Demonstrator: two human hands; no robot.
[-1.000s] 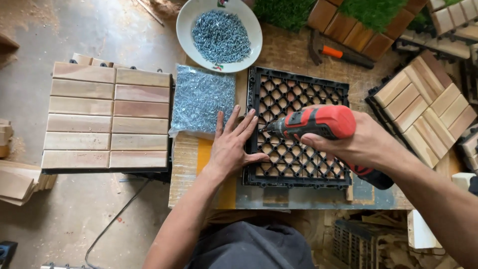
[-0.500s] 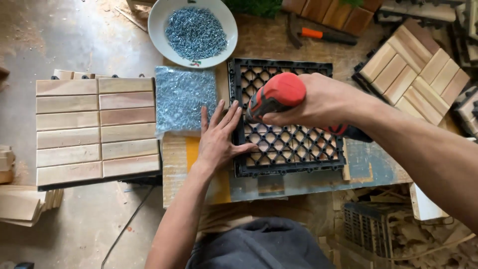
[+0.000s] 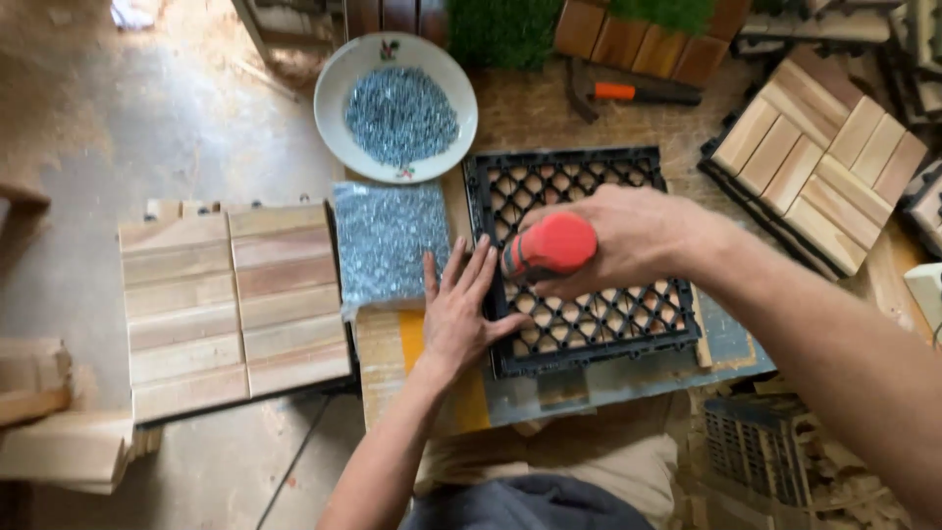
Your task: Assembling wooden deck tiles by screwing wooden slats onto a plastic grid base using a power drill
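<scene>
We see a dusty concrete floor (image 3: 147, 108) on the side from 8 to 11 o'clock, pale and with wood dust on it. In the centre stands a worn wooden workbench (image 3: 530, 113), its top scratched and stained. At 9 o'clock a stack of wooden slat tiles (image 3: 231, 304) lies beside the bench. At 2 o'clock more slat tiles (image 3: 819, 157) are piled. At 12 o'clock we notice a strip of green artificial grass (image 3: 500, 29). At 7 o'clock loose wood pieces (image 3: 59, 442) rest on the floor. The light is soft and even.
</scene>
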